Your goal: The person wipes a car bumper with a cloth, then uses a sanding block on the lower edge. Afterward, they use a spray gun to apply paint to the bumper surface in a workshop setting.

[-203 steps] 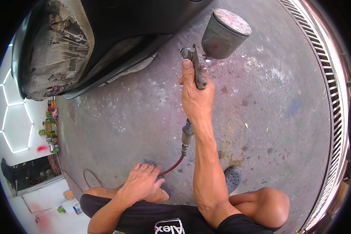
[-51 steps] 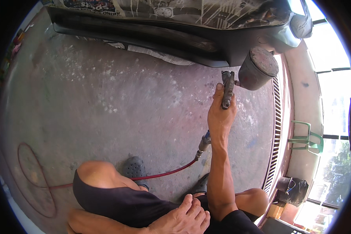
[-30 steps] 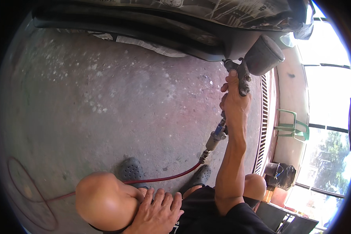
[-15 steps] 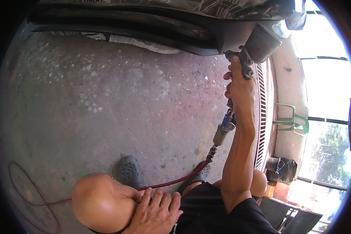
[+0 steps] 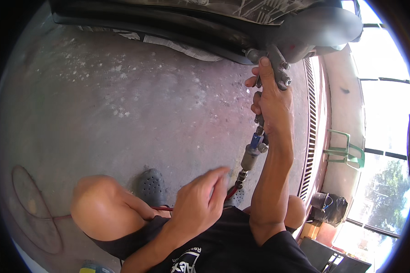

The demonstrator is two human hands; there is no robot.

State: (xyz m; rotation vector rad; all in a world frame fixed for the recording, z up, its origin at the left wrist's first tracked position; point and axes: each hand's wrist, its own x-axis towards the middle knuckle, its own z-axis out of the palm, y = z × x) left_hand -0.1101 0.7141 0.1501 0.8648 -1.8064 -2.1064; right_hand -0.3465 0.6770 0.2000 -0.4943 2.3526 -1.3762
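Note:
My right hand (image 5: 276,102) grips a spray gun (image 5: 274,68), thumb along its back and fingers round its handle. A grey cup (image 5: 296,51) sits on the gun, partly under a pale, blurred grey shape. Below the handle hangs an inline air filter (image 5: 249,158) with a blue fitting, joined to a red hose (image 5: 232,193). The gun's nozzle end is close to the lower edge of a long dark car panel (image 5: 168,28). My left hand (image 5: 199,200) is raised over my lap, in front of the hose, its fingers smeared by motion; whether it touches the hose is hidden.
Printed masking paper (image 5: 182,48) shows above and below the panel. A slotted floor drain (image 5: 310,113) runs along the right, beside a low wall (image 5: 344,91). There stand a green plastic chair (image 5: 346,150) and a black bag (image 5: 335,209). Hose loops (image 5: 36,214) lie at left.
My left hand has lifted off my knee area and moved up and right toward the hose. The spray gun has shifted slightly left, its cup now blurred. The view has shifted a little.

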